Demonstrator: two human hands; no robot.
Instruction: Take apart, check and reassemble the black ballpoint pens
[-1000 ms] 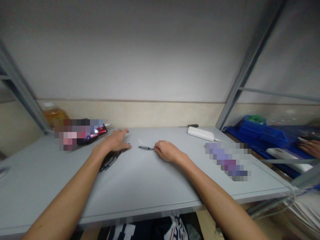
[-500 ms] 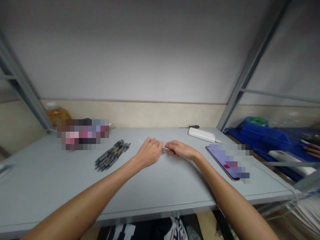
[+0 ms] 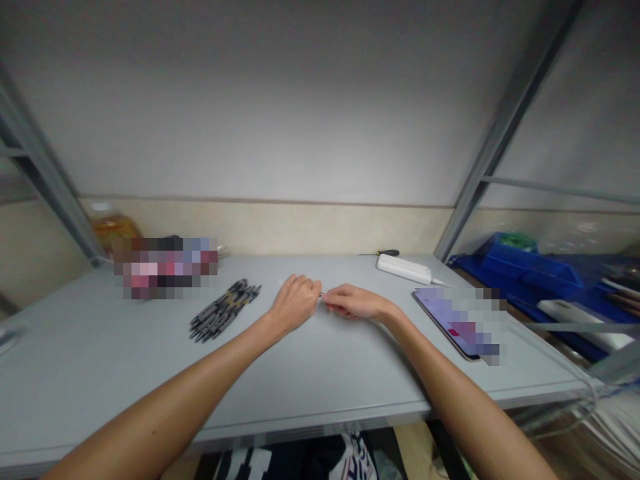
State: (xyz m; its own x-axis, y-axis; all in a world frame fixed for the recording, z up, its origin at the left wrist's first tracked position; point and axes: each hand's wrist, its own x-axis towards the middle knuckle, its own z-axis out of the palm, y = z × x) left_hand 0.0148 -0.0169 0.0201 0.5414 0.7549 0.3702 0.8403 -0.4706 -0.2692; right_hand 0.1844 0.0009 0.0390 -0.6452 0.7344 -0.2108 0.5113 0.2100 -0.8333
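Observation:
My left hand [image 3: 296, 300] is closed in a fist around one end of a slim pen [image 3: 321, 295], mostly hidden by the fingers. From the other side, my right hand [image 3: 355, 302] pinches the pen between thumb and fingers. Only a short shiny bit shows in the narrow gap between the hands, just above the table. Left of my left hand lies a bundle of dark pens [image 3: 223, 312], side by side and slanting across the grey table [image 3: 300, 380].
To the right lie a phone or tablet [image 3: 443, 323], partly blurred out, a white power strip [image 3: 404, 269] and a screwdriver [image 3: 387, 253]. Blue bins [image 3: 530, 270] stand beyond the metal post. At the back left are a bottle [image 3: 116, 228] and a pixelated item [image 3: 170, 270].
My right hand has shifted slightly left, closer to my left hand. Less of the pen shows between them.

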